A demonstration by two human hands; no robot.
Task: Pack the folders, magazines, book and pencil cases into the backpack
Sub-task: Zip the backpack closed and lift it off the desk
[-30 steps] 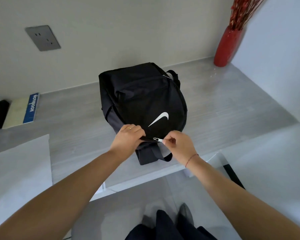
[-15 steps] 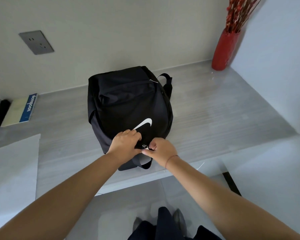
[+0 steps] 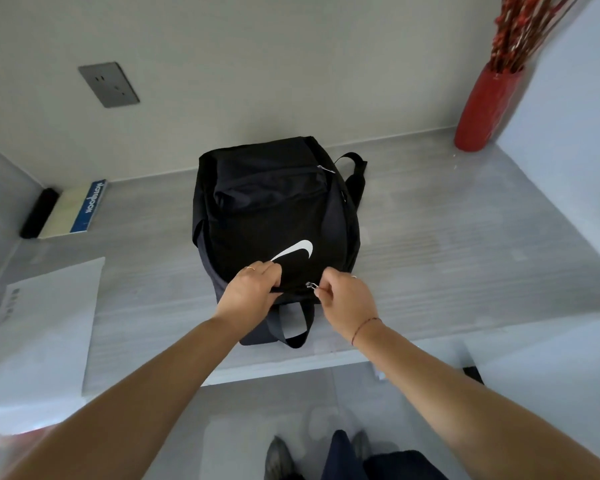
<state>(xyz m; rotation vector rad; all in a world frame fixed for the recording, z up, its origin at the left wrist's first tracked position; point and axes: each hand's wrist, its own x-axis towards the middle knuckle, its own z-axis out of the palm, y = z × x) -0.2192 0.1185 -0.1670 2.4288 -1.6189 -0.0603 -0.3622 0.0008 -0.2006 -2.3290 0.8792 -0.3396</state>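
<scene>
Black fabric bunches under the left hand [image 3: 248, 292], pinching the backpack [image 3: 274, 216]. Half a second on, the right hand [image 3: 347, 299] has drawn the zipper pull [image 3: 310, 285] rightward; packing probably starts soon.

We are seeing a backpack [image 3: 271, 209] of matt black woven cloth, its printed swoosh [image 3: 297, 252] smooth and white. The zip pull [image 3: 310, 285] is looking like bright metal. The table [image 3: 447, 244] is showing a pale grey wood grain with a faint sheen. The vase [image 3: 482, 109] is gleaming, glossy red. The wall socket [image 3: 109, 84] is looking like brushed grey metal or plastic.
</scene>
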